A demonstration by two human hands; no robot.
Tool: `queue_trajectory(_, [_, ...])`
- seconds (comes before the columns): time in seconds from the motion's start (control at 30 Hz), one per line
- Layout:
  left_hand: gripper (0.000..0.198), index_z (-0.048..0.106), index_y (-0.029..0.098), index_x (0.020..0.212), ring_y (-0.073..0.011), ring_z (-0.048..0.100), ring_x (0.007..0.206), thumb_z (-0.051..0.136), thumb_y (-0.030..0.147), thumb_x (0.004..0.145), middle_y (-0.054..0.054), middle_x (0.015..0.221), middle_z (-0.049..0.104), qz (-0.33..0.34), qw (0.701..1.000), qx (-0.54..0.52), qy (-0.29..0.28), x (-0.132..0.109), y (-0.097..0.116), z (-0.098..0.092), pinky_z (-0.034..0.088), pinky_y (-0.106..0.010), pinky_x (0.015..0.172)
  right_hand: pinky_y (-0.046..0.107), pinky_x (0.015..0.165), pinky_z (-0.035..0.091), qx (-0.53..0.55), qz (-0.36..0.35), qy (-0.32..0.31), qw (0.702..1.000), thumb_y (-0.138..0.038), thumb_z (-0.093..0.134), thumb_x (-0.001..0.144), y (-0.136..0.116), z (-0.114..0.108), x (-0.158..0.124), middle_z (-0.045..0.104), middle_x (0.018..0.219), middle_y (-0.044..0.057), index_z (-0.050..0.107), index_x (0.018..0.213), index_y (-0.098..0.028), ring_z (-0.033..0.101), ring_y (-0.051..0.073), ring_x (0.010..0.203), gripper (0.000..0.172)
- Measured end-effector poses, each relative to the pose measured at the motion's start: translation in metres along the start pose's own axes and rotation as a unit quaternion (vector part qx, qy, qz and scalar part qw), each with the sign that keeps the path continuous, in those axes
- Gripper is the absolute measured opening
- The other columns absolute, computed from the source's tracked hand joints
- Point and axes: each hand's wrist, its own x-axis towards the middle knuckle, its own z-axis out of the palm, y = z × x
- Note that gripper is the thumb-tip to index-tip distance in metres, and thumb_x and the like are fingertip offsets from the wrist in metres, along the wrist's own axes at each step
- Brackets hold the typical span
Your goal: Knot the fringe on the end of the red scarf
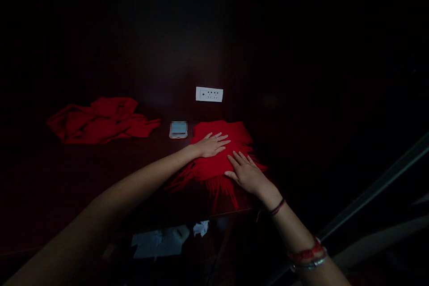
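Note:
A red fringed scarf lies folded on the dark tabletop, its tassels spreading toward the front edge and to the right. My left hand rests flat on the upper middle of the scarf, fingers spread and pointing right, with a ring on one finger. On the scarf's right side, my right hand lies palm down with its fingers apart. Neither hand grips the cloth. The fabric beneath both palms is hidden.
A crumpled red cloth lies at the left of the tabletop. Beside the scarf is a phone with its screen lit. A white wall socket sits behind. White papers show below the table edge. The surroundings are very dark.

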Motion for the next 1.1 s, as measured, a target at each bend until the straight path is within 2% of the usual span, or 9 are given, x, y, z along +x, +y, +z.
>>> queue_trajectory(0.13, [0.043, 0.022, 0.031, 0.128, -0.0212, 0.011, 0.125, 0.026, 0.038, 0.085, 0.001, 0.137, 0.017, -0.009, 0.998, -0.023, -0.058, 0.0, -0.01, 0.002, 0.007, -0.046, 0.098, 0.041, 0.098, 0.016, 0.002, 0.044, -0.063, 0.997, -0.055, 0.021, 0.08, 0.004, 0.012, -0.009, 0.013, 0.137, 0.013, 0.019, 0.131, -0.014, 0.009, 0.023, 0.125, 0.066])
queue_trajectory(0.27, [0.042, 0.026, 0.031, 0.126, -0.0213, 0.01, 0.125, 0.028, 0.039, 0.085, 0.0, 0.136, 0.018, 0.003, 0.998, -0.024, -0.054, 0.001, -0.011, -0.003, 0.007, -0.045, 0.098, 0.042, 0.098, 0.015, 0.016, 0.066, -0.104, 0.992, -0.057, 0.018, 0.079, 0.001, -0.007, -0.012, 0.015, 0.136, 0.013, 0.021, 0.13, -0.014, 0.009, 0.023, 0.125, 0.067])
queue_trajectory(0.43, [0.043, 0.024, 0.028, 0.128, -0.0196, 0.008, 0.125, 0.025, 0.036, 0.086, -0.001, 0.137, 0.015, -0.016, 0.999, 0.022, 0.017, -0.023, -0.014, -0.007, 0.001, -0.044, 0.098, 0.04, 0.098, 0.013, 0.001, 0.032, 0.0, 0.999, -0.045, 0.021, 0.084, -0.02, -0.03, 0.014, 0.026, 0.133, 0.013, 0.031, 0.126, -0.011, 0.015, 0.022, 0.124, 0.055])
queue_trajectory(0.5, [0.043, 0.023, 0.029, 0.128, -0.021, 0.007, 0.125, 0.024, 0.037, 0.086, -0.001, 0.137, 0.015, -0.048, 0.998, 0.019, 0.032, -0.035, -0.021, -0.004, 0.002, -0.046, 0.098, 0.04, 0.098, 0.014, -0.009, 0.05, -0.003, 0.999, -0.043, 0.023, 0.084, -0.03, -0.027, 0.026, 0.029, 0.131, 0.015, 0.033, 0.125, -0.007, 0.018, 0.023, 0.123, 0.055])
queue_trajectory(0.6, [0.042, 0.022, 0.032, 0.128, -0.0243, 0.005, 0.125, 0.022, 0.041, 0.086, 0.0, 0.138, 0.013, -0.104, 0.994, -0.019, 0.016, -0.048, -0.035, 0.003, 0.008, -0.048, 0.097, 0.04, 0.097, 0.015, -0.011, 0.097, -0.067, 0.993, -0.046, 0.023, 0.083, -0.037, -0.013, 0.033, 0.026, 0.131, 0.018, 0.028, 0.127, -0.003, 0.019, 0.025, 0.122, 0.061])
queue_trajectory(0.73, [0.041, 0.019, 0.036, 0.127, -0.0259, 0.002, 0.125, 0.019, 0.042, 0.086, 0.002, 0.138, 0.011, -0.11, 0.993, -0.05, 0.019, -0.05, -0.048, 0.011, 0.008, -0.049, 0.096, 0.04, 0.098, 0.012, -0.019, 0.1, -0.103, 0.99, -0.05, 0.017, 0.083, -0.032, 0.004, 0.025, 0.016, 0.135, 0.017, 0.018, 0.13, -0.006, 0.01, 0.026, 0.124, 0.065])
queue_trajectory(0.87, [0.041, 0.021, 0.038, 0.127, -0.0295, 0.0, 0.124, 0.019, 0.043, 0.086, 0.001, 0.138, 0.01, -0.148, 0.987, -0.056, 0.019, -0.045, -0.053, 0.007, 0.008, -0.054, 0.094, 0.04, 0.098, 0.014, -0.01, 0.089, -0.128, 0.988, -0.055, 0.014, 0.081, -0.022, -0.006, 0.027, 0.017, 0.135, 0.018, 0.019, 0.13, -0.007, 0.01, 0.026, 0.124, 0.069])
queue_trajectory(1.0, [0.04, 0.028, 0.035, 0.125, -0.0268, 0.001, 0.125, 0.022, 0.04, 0.085, 0.001, 0.138, 0.012, -0.126, 0.989, -0.015, 0.074, -0.04, -0.047, -0.001, 0.009, -0.05, 0.096, 0.04, 0.099, 0.011, -0.006, 0.102, -0.064, 0.993, -0.055, 0.012, 0.081, -0.014, -0.024, 0.059, 0.015, 0.137, 0.013, 0.02, 0.131, -0.009, 0.007, 0.025, 0.125, 0.068])
queue_trajectory(1.1, [0.04, 0.031, 0.033, 0.124, -0.0248, 0.005, 0.125, 0.025, 0.039, 0.085, 0.0, 0.137, 0.016, -0.119, 0.986, 0.004, 0.12, -0.042, -0.042, 0.001, 0.011, -0.047, 0.097, 0.041, 0.099, 0.011, 0.0, 0.095, -0.034, 0.995, -0.053, 0.011, 0.082, -0.01, -0.018, 0.088, 0.011, 0.138, 0.009, 0.015, 0.132, -0.012, 0.003, 0.024, 0.125, 0.065])
